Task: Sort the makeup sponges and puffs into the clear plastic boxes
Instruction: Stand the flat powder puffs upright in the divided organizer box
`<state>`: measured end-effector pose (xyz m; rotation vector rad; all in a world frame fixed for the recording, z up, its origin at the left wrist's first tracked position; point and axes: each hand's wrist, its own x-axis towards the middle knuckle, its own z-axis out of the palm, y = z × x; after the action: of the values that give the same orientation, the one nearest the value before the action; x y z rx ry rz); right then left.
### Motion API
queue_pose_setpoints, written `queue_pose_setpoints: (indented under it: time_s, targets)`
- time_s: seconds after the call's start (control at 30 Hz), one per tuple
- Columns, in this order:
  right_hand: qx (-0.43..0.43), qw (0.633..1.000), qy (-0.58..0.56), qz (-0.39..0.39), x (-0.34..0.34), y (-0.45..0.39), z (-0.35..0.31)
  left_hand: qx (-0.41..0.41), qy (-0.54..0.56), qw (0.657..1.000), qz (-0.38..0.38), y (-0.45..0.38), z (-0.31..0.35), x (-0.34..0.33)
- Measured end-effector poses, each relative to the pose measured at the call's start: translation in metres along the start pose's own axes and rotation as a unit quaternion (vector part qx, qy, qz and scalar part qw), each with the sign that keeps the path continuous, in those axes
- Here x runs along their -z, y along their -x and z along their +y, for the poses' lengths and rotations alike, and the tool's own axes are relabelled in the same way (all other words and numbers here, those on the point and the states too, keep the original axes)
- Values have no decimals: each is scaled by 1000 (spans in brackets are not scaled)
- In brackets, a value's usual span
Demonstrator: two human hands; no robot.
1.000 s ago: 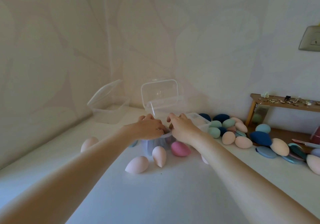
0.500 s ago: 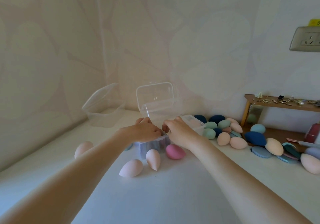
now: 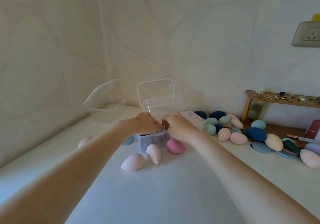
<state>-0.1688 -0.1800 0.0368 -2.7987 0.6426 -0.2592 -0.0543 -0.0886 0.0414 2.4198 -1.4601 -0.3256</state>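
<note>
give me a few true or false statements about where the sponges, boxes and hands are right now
1. Both hands, left hand and right hand, are at the near clear box. True.
2. The bright pink sponge lies inside that box. False: it lies on the table beside it.
3. The far box by the corner has its lid shut. False: the lid stands open.
4. Dark blue sponges lie in the pile on the right. True.

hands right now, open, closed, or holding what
Left hand: fingers curled over the box, grip cannot be told.
Right hand: pinching a brown piece.
</note>
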Motion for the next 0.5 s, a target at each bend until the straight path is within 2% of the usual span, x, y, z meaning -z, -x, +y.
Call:
queue_pose_setpoints:
  time_s: [0.1, 0.23, 0.33, 0.5]
  targets:
    - [4, 1000, -10, -7, 3, 1, -2, -37, 50, 997, 35, 11, -13, 9]
    - [1, 1000, -30, -7, 4, 2, -8, -59, -31, 998, 14, 17, -10, 7]
    - [0, 999, -31, -9, 7, 5, -13, -45, -98, 994, 20, 13, 1, 2]
    - [12, 998, -53, -13, 10, 12, -10, -49, -35, 994, 90, 12, -5, 1]
